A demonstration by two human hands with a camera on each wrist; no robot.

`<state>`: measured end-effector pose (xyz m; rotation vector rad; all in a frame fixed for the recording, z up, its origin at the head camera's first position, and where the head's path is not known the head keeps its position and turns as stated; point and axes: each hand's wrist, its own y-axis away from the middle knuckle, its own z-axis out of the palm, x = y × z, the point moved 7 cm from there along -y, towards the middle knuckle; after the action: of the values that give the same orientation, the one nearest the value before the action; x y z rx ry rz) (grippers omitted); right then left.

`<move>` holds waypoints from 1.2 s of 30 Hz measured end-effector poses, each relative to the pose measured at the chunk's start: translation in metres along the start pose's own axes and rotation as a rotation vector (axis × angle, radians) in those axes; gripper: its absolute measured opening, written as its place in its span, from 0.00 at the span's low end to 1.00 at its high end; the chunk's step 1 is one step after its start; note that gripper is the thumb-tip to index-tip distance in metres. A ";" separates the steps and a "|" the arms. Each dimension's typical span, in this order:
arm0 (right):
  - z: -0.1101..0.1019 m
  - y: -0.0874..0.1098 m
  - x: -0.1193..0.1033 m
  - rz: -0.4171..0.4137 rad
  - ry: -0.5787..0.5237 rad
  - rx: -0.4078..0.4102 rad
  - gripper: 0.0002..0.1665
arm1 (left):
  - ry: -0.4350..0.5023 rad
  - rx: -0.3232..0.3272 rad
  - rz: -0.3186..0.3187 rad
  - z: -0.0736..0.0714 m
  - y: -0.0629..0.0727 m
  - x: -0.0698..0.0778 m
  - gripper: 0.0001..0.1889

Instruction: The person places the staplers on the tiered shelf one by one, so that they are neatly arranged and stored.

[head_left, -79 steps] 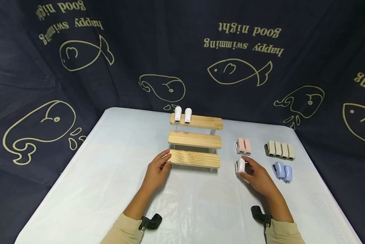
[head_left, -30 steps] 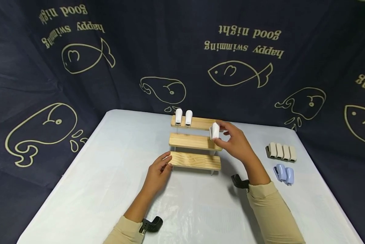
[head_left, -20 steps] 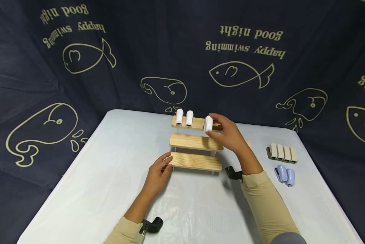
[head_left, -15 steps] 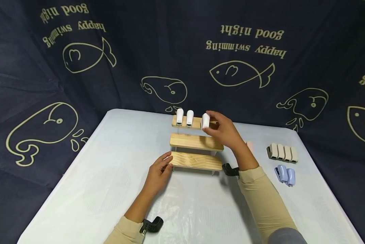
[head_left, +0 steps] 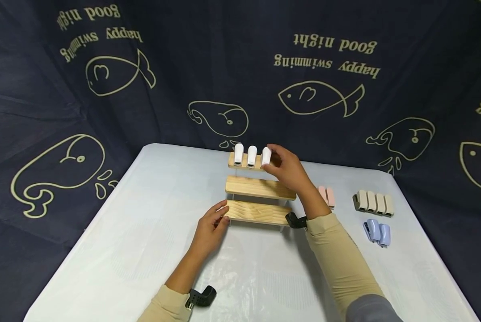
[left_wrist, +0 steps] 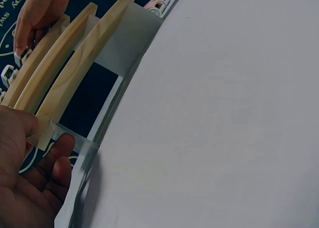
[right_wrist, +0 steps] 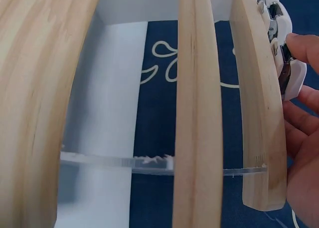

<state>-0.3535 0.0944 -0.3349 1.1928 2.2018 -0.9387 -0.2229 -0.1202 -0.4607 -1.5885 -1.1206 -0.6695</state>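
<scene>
My right hand [head_left: 287,167] pinches a white mini stapler [head_left: 266,156] between thumb and fingers at the top tier of a three-tier wooden stand [head_left: 259,188]. In the right wrist view this stapler [right_wrist: 296,79] is right at the top board's surface, its metal jaw facing the camera. To its left on the same tier stand two more white mini staplers, one at the left end [head_left: 238,154] and one in the middle [head_left: 252,156]. My left hand [head_left: 209,229] grips the left end of the bottom tier, its thumb and fingers on either side of the board [left_wrist: 79,71].
Right of the stand lie two pink mini staplers [head_left: 326,197], partly behind my right arm. Farther right are a row of several beige staplers [head_left: 373,202] and two blue ones [head_left: 378,232]. A dark printed curtain [head_left: 224,67] hangs behind the white-covered table [head_left: 144,250].
My right hand took the white stapler from the table beside the pink ones, carried it up and left, and brought it to the top tier beside the other two. My left hand stayed put.
</scene>
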 end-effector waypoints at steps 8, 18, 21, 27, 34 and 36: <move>0.002 -0.001 0.004 0.003 -0.005 -0.003 0.39 | -0.006 -0.001 -0.010 0.000 0.000 0.000 0.17; 0.003 0.000 0.002 0.037 -0.012 -0.027 0.39 | -0.004 -0.002 -0.019 0.000 0.000 0.002 0.17; 0.003 0.000 0.002 0.042 -0.015 -0.037 0.40 | -0.008 -0.004 -0.020 0.000 0.000 0.002 0.17; 0.001 0.005 0.003 0.026 -0.052 -0.036 0.40 | -0.021 -0.007 -0.021 0.000 0.000 0.003 0.17; -0.003 0.027 0.006 0.061 -0.084 -0.012 0.39 | -0.015 -0.007 -0.020 0.000 0.001 0.003 0.17; -0.005 0.036 0.007 0.064 -0.056 0.000 0.38 | -0.014 -0.007 -0.024 0.001 0.000 0.003 0.17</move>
<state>-0.3264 0.1154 -0.3488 1.2148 2.1070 -0.9349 -0.2214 -0.1187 -0.4584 -1.5907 -1.1500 -0.6797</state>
